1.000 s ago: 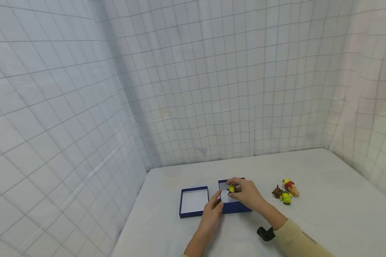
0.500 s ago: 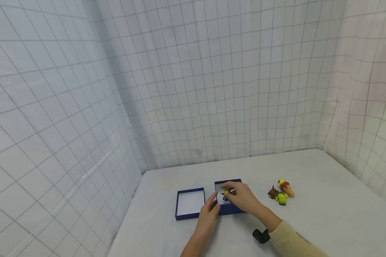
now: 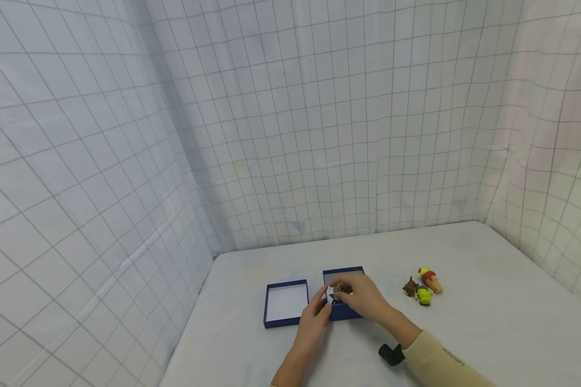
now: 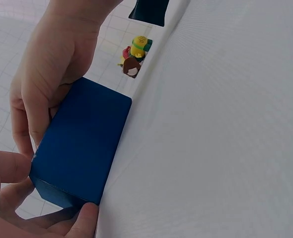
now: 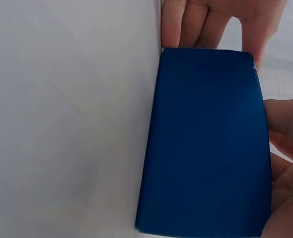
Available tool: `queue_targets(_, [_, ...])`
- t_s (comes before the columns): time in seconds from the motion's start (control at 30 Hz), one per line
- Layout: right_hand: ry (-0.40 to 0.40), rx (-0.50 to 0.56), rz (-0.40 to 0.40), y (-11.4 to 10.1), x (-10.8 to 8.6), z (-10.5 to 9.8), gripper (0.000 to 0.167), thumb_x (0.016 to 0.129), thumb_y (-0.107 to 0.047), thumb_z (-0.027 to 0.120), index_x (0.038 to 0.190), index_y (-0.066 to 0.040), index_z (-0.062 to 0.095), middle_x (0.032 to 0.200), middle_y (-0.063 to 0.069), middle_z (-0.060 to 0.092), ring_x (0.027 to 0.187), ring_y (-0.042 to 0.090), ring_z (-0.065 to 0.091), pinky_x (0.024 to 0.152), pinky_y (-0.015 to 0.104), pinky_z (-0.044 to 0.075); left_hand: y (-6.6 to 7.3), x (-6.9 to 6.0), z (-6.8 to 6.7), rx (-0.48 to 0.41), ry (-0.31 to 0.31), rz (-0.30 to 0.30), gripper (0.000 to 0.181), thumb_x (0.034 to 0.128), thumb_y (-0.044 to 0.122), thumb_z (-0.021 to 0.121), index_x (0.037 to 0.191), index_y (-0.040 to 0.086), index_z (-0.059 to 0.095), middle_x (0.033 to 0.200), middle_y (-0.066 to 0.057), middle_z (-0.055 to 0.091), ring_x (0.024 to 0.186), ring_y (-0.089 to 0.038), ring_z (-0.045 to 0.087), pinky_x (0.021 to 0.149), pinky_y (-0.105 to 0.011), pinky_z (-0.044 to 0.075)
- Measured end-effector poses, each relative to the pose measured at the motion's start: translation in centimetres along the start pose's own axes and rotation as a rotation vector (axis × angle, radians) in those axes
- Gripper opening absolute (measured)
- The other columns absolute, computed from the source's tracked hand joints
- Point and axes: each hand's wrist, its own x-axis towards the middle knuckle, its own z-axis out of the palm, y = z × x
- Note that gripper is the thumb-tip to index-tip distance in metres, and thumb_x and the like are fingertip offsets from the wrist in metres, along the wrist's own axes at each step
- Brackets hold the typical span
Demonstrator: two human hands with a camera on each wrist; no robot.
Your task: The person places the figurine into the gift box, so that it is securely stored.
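An open blue box (image 3: 346, 313) with a white inside stands on the table, its outer wall filling much of the left wrist view (image 4: 82, 144). My right hand (image 3: 365, 295) reaches over the near wall and pinches a small toy figure (image 3: 338, 294) inside it, partly hidden by the fingers. Against the box's left side rests my left hand (image 3: 313, 317), its fingers fairly straight along the wall and corner. In the right wrist view the box (image 5: 206, 144) hides the toy figure.
Left of the box lies a shallow blue-rimmed lid (image 3: 285, 323). Right of it are a yellow-and-red toy (image 3: 430, 279), a brown toy (image 3: 410, 287) and a yellow-green toy (image 3: 423, 295). A black piece (image 3: 391, 355) shows beside the right sleeve. Gridded white cloth (image 3: 290, 161) hangs behind.
My right hand has lowered the toy figure deeper into the box. The left hand keeps its place at the box's side. The head view has shifted slightly.
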Motion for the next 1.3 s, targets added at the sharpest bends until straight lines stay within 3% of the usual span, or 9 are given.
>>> queue_targets(0.47, [-0.027,-0.017,0.043,-0.2,0.1,-0.1,0.026,0.089,-0.014,0.078,0.113,-0.007,0.072,0.1,0.0,0.073,0.084,0.014,0.071,0.069,0.024,0.057,-0.1,0.1,0.0,0.014,0.002,0.009,0.049,0.1058,0.02,0.051,0.154,0.025,0.044,0.154,-0.024,0.039,0.137,-0.04,0.044,0.101,-0.047,0.049])
queue_targets(0.67, [-0.03,-0.034,0.059,-0.1,0.3,-0.3,0.023,0.087,-0.015,0.079,0.11,-0.011,0.074,0.09,-0.006,0.07,0.077,0.012,0.068,0.064,0.024,0.055,0.0,0.2,0.0,0.015,0.002,0.004,0.049,0.1057,0.021,0.052,0.153,0.027,0.044,0.155,-0.023,0.039,0.138,-0.041,0.043,0.1,-0.047,0.05])
queue_targets(0.9, [-0.081,-0.047,0.062,0.0,0.4,-0.3,0.021,0.089,-0.018,0.078,0.109,-0.011,0.075,0.089,-0.007,0.071,0.076,0.007,0.066,0.065,0.025,0.055,-0.2,0.1,0.1,0.004,0.001,-0.003,0.05,0.1054,0.021,0.053,0.154,0.025,0.043,0.154,-0.024,0.04,0.136,-0.039,0.045,0.1,-0.046,0.05])
queue_targets(1.3, [-0.17,-0.008,0.104,0.0,1.4,-0.2,0.019,0.082,-0.011,0.082,0.1,-0.006,0.076,0.081,-0.005,0.072,0.069,0.006,0.066,0.06,0.027,0.055,-0.2,0.2,0.0,0.023,0.008,0.019,0.049,0.1051,0.019,0.053,0.153,0.025,0.045,0.152,-0.025,0.041,0.134,-0.039,0.048,0.099,-0.045,0.051])
